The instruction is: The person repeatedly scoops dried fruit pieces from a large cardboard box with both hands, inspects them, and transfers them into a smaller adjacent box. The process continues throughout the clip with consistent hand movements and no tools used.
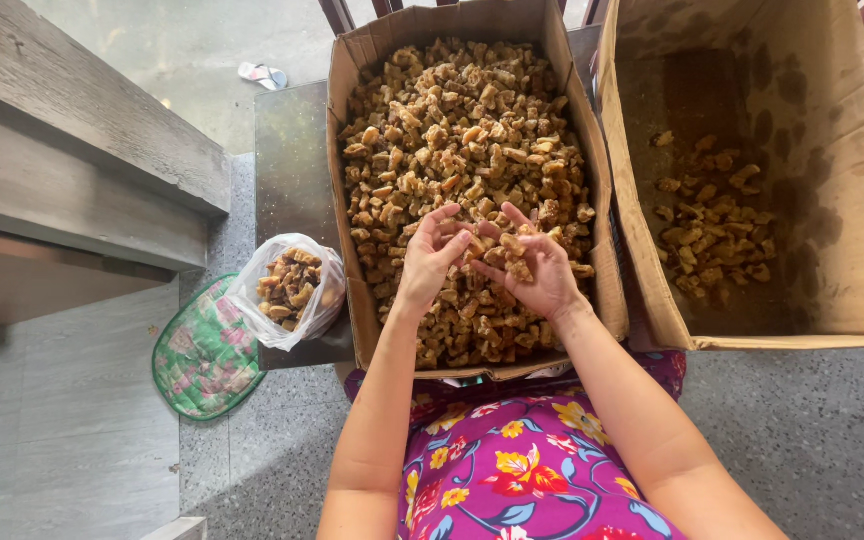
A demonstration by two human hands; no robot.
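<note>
Near: floral purple-and-yellow lap, both forearms reaching forward. Left hand (430, 255) and right hand (537, 272) meet over the full cardboard box (352, 300) of brown dried chunks (462, 130), fingers curled, cupping a small heap between them. Left: clear plastic bag (287, 290) of chunks. Far right: stained, near-empty cardboard box (802, 200). Risk: loosely cupped pieces may slip through.

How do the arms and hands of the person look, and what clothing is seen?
Both forearms are bare, with no sleeves in view. The left hand and right hand wear no gloves; no rings or watch are visible. On the lap lies a purple floral garment with yellow and red flowers.
</note>
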